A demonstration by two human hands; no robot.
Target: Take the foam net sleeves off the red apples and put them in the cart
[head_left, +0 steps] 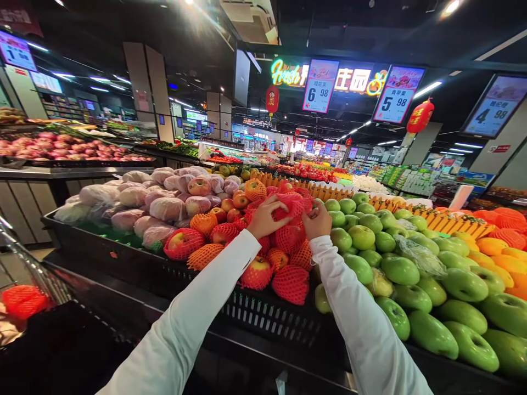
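Hands, 2, bare, in white sleeves; both arms reach forward over the front edge of a black display tray, wrists converging, backs of the hands uppermost.
Left hand: fingers bent, thumb and forefinger parted, with red foam net between them.
Right hand: fingers curled inward, thumb and forefinger pinching the net's right side; the remaining fingertips are hidden, so their closure cannot be told.
The net lies between the 2 hands, above the middle of the tray, well back from its front edge; its contents cannot be made out.

Black display tray, slotted front wall. Toward its left edge: pale pink fruit in clear bags. Middle: apples in red and orange nets, some at the front edge; bare red apples behind, to the left.
Right of the netted apples: green apples, heaped, with a crumpled clear bag on top. Beyond these, at far right: orange fruit.

Wire cart, partly visible, near the tray's left front corner; within, 1 red-netted item.

Hanging price signs, including 6.98 and 5.98.
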